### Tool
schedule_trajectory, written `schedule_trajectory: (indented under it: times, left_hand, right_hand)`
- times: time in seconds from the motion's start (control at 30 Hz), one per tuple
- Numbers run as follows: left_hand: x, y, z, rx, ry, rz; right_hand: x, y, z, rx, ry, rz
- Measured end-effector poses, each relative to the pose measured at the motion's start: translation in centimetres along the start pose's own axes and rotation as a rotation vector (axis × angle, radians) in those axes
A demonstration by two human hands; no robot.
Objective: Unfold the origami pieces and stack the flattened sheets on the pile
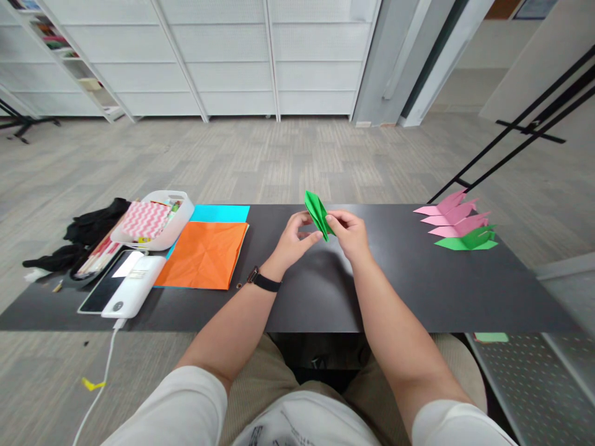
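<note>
A folded piece of green origami paper [317, 210] is held up above the middle of the dark table, tilted, with layered folds showing. My right hand [349, 232] pinches its right side between thumb and fingers. On the other side, my left hand [297, 234] has its thumb close to the lower tip and its fingers behind the paper; part of that grip is hidden. Finished-looking folded paper figures stand in a row at the right: several pink ones [449, 214] and a green one [469, 240] nearest me.
Left on the table [320, 303] lie orange paper [204, 254] over blue sheets [222, 213], a white basket [185, 214] with a pink zigzag packet [145, 218], a white power bank [134, 286] with a cable [109, 365], and black cloth [95, 223].
</note>
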State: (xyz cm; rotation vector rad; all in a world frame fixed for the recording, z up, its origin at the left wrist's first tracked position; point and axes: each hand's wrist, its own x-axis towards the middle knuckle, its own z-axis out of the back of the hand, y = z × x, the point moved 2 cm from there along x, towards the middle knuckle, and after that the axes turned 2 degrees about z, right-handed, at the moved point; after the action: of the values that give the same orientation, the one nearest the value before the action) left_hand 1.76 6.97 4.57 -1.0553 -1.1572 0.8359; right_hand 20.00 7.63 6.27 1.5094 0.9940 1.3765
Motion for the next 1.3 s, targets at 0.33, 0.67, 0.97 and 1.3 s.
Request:
schedule_trajectory:
  times: [0.33, 0.67, 0.97, 1.3]
  left_hand:
    - [0.3, 0.4, 0.3, 0.059, -0.106, 0.024]
    - [1.2, 1.6, 3.4, 0.393, -0.37, -0.037]
    - [1.8, 2.6, 4.9, 0.512, -0.269, -0.042]
    - [0.9, -0.2, 4.1, 0.605, -0.269, -0.149]
  right_hand:
    - [0.3, -0.1, 0.6, -0.092, -0.031, 0.008]
    - [1.9, -0.3, 4.9, -0.459, -0.206, 0.099]
    - [2.8, -1.1, 8.6, -0.564, -0.128, 0.006]
    - [2.6, -1.9, 8.2, -0.443, -0.049, -0.096]
